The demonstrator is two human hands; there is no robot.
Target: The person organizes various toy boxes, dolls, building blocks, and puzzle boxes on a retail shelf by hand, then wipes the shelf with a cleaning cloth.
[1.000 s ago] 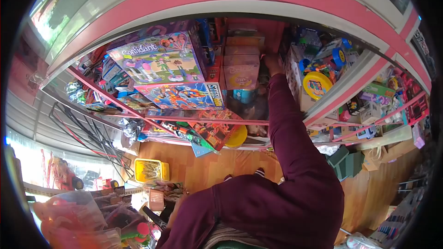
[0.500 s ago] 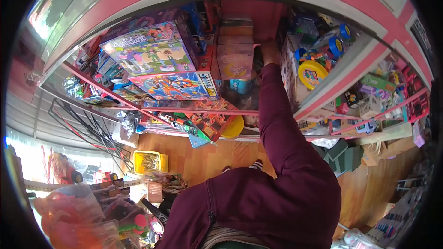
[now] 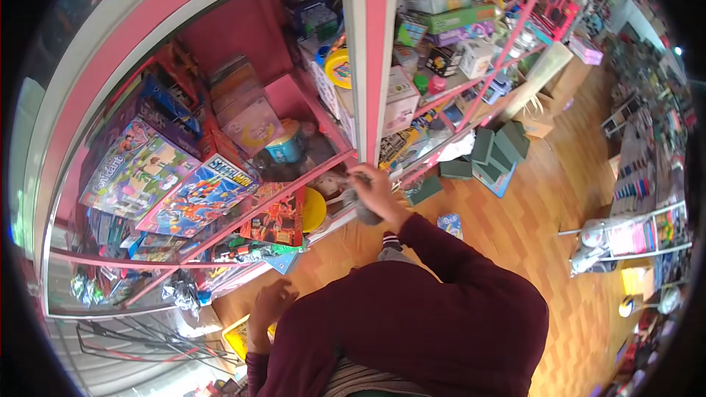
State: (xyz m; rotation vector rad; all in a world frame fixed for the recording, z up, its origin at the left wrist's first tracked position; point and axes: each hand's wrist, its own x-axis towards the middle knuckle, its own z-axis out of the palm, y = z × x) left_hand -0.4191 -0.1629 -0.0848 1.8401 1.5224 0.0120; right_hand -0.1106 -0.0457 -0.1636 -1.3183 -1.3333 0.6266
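My right hand point(image 3: 378, 192) is at the front edge of the pink-framed shelf, its fingers curled round a blurred grey object point(image 3: 366, 210) that I cannot make out. Low on the left, my left hand point(image 3: 272, 303) hangs with loosely spread fingers and nothing in them. Inside the shelf, a pale pink box point(image 3: 251, 126) stands beside a blue tub point(image 3: 285, 144). Farther left are a Steelman box point(image 3: 197, 197) and a purple-edged box with toy figures point(image 3: 140, 169). A yellow round lid point(image 3: 314, 210) lies below, by a red box point(image 3: 273, 217).
A pink and white post point(image 3: 372, 59) divides the shelving. Green boxes point(image 3: 500, 148) and an open carton point(image 3: 535, 119) are on the wooden floor point(image 3: 526, 228). A blue packet point(image 3: 449, 226) lies there too. A yellow basket point(image 3: 237, 337) and black metal rods point(image 3: 140, 342) are at lower left.
The view has turned to the right. My right hand has come out of the shelf compartment to its front edge with a grey object. My left hand has come into view.
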